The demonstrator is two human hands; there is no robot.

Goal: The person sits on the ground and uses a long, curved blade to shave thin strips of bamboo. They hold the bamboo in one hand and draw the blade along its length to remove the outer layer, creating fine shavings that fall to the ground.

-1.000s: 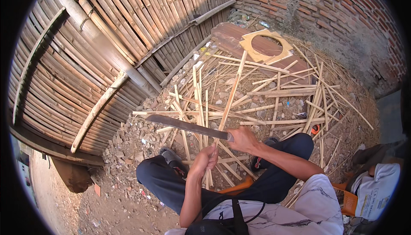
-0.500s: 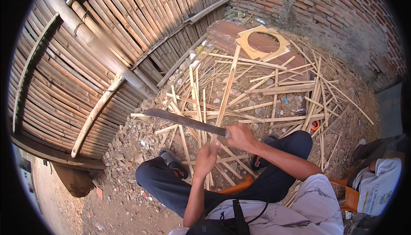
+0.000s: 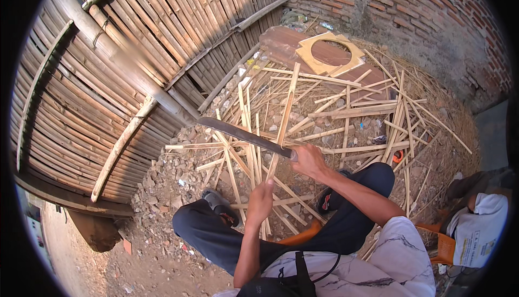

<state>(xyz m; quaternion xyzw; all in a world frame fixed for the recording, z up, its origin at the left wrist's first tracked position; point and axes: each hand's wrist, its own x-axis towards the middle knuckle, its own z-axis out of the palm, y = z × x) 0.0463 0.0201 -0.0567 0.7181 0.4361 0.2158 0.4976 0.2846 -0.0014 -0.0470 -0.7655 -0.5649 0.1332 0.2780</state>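
My right hand (image 3: 309, 160) is wrapped round the handle of a machete (image 3: 238, 132). Its long dark blade points to the far left and crosses over a bamboo strip (image 3: 287, 105). That strip is gripped near its lower end by my left hand (image 3: 261, 197), and it slants up and away from me. The blade lies against or just above the strip a short way beyond my left fingers; I cannot tell whether it touches. Beneath both hands, many split bamboo strips (image 3: 232, 175) lie crossed over one another on the ground.
A bamboo wall (image 3: 162, 21) stands on the left, a brick wall (image 3: 421, 10) at the back right. A yellowish board with a round hole (image 3: 354, 59) lies on a brown panel (image 3: 281, 43). Stony rubble (image 3: 154, 189) covers the ground. An orange chair part (image 3: 444, 248) is beside me, right.
The machete and my right hand have shifted slightly right, with the blade moving down along the strip. The strip's far end has dropped a little nearer. My left hand has barely moved.
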